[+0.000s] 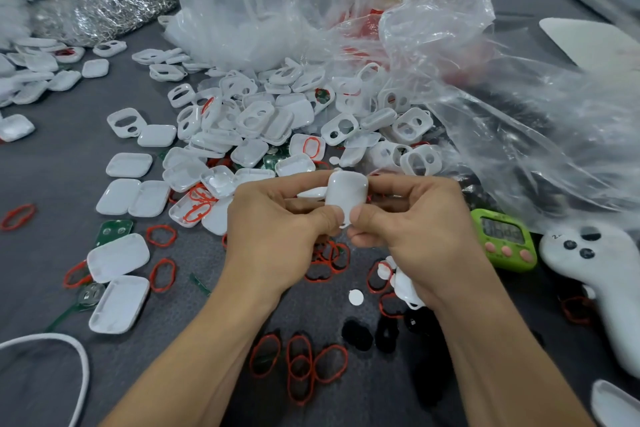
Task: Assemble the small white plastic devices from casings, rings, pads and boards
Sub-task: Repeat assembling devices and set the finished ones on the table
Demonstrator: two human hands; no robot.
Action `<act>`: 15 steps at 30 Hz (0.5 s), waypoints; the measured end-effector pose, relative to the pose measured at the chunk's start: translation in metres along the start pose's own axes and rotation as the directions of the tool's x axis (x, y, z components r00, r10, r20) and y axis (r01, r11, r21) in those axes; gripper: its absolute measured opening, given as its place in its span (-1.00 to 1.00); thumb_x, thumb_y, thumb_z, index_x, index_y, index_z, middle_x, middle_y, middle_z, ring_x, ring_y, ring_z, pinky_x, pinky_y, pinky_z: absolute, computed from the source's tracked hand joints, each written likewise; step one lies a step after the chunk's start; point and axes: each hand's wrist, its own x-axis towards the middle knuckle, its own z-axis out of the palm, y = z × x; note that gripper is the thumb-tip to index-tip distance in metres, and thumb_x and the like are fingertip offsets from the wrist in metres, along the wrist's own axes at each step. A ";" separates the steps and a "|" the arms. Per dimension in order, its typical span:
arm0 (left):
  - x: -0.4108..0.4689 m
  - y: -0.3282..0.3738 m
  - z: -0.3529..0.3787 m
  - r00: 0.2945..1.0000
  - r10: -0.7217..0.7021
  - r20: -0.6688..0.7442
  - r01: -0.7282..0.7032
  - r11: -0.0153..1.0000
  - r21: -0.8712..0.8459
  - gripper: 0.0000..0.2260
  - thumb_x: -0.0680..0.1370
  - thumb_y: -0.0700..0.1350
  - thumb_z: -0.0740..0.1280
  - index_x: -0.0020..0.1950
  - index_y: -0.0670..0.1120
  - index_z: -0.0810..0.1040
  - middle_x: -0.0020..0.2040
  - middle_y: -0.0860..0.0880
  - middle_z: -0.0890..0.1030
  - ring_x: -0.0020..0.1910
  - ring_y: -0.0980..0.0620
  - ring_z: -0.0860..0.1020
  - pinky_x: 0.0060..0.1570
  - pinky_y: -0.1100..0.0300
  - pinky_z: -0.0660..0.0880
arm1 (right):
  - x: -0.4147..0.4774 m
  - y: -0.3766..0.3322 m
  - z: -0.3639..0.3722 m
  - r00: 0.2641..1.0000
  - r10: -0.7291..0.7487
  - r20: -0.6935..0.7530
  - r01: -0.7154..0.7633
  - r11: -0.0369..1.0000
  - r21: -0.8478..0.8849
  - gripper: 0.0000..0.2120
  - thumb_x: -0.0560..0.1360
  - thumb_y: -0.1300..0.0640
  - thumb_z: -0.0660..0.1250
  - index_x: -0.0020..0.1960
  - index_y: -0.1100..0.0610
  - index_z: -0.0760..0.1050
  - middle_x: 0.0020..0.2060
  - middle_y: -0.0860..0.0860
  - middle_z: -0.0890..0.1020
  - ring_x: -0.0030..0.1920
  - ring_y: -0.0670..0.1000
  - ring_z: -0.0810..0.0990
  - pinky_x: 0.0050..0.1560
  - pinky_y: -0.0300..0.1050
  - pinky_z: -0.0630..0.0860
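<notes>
Both hands hold one small white plastic device [346, 192] above the grey table [52, 253]. My left hand [277, 218] pinches its left side, thumb at the lower edge. My right hand [408, 215] pinches its right side, thumb beside the left thumb. Behind the hands lies a heap of white casings [263, 118], some solid, some with holes. Red rings [299, 364] lie in front of my arms, with more to the left [161, 236]. Black pads [356, 334] sit near my right forearm. A green board [112, 230] lies at the left.
Crumpled clear plastic bags [485, 97] fill the back and right. A green timer [504, 239] and a white controller [599, 274] lie at the right. A pile of shiny metal parts [100, 10] sits back left. A white cord [69, 350] curves at the lower left.
</notes>
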 end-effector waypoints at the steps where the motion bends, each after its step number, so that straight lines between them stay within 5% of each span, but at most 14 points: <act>1: 0.000 0.000 0.000 1.000 0.003 -0.011 -0.003 1.000 -0.003 -0.65 0.28 -0.20 0.51 -0.07 0.21 0.76 -0.27 -0.09 0.74 -0.30 -0.14 0.72 -0.10 -0.19 0.69 | 0.000 0.000 0.002 1.000 -0.001 -0.003 0.001 1.000 0.018 -0.63 0.29 0.24 0.50 -0.16 -0.25 0.73 -0.28 0.06 0.76 -0.32 0.14 0.75 -0.13 0.03 0.68; 4: -0.004 0.001 0.005 0.996 0.056 -0.072 -0.054 0.998 0.033 -0.64 0.32 -0.16 0.51 -0.04 0.28 0.74 -0.26 0.00 0.75 -0.23 -0.09 0.74 -0.06 -0.14 0.69 | 0.002 0.001 0.005 0.999 -0.021 -0.041 0.023 0.998 0.051 -0.72 0.29 0.19 0.50 -0.13 -0.17 0.75 -0.25 0.05 0.76 -0.27 0.10 0.77 -0.17 -0.04 0.68; 7: -0.008 0.004 0.011 0.966 0.192 -0.171 -0.157 0.968 0.198 -0.66 0.39 -0.10 0.55 -0.03 0.36 0.70 -0.28 0.25 0.71 -0.26 0.22 0.71 -0.18 0.22 0.65 | 0.002 0.001 0.016 0.991 -0.098 -0.094 0.097 0.995 -0.015 -0.77 0.37 0.06 0.45 -0.07 -0.24 0.72 -0.17 -0.08 0.77 -0.11 0.00 0.77 0.02 0.09 0.69; 10: -0.011 0.004 0.011 0.928 0.299 -0.223 -0.205 0.909 0.364 -0.78 0.38 -0.05 0.55 -0.03 0.22 0.73 -0.30 0.46 0.61 -0.26 0.45 0.62 -0.20 0.57 0.46 | -0.002 -0.001 0.028 0.993 -0.120 -0.013 0.120 0.993 -0.014 -0.78 0.40 0.04 0.41 0.01 -0.15 0.71 -0.08 -0.13 0.77 0.01 -0.06 0.75 0.18 0.16 0.63; 15: -0.010 0.001 0.007 0.956 0.277 -0.092 -0.239 0.924 0.300 -0.70 0.36 -0.17 0.63 0.00 0.14 0.76 -0.19 0.25 0.72 -0.16 0.25 0.70 -0.07 0.29 0.63 | 0.000 -0.002 0.020 0.996 -0.078 -0.044 0.079 0.996 0.035 -0.84 0.54 0.19 0.38 -0.04 0.01 0.72 -0.10 0.04 0.77 0.03 0.15 0.74 0.16 0.26 0.63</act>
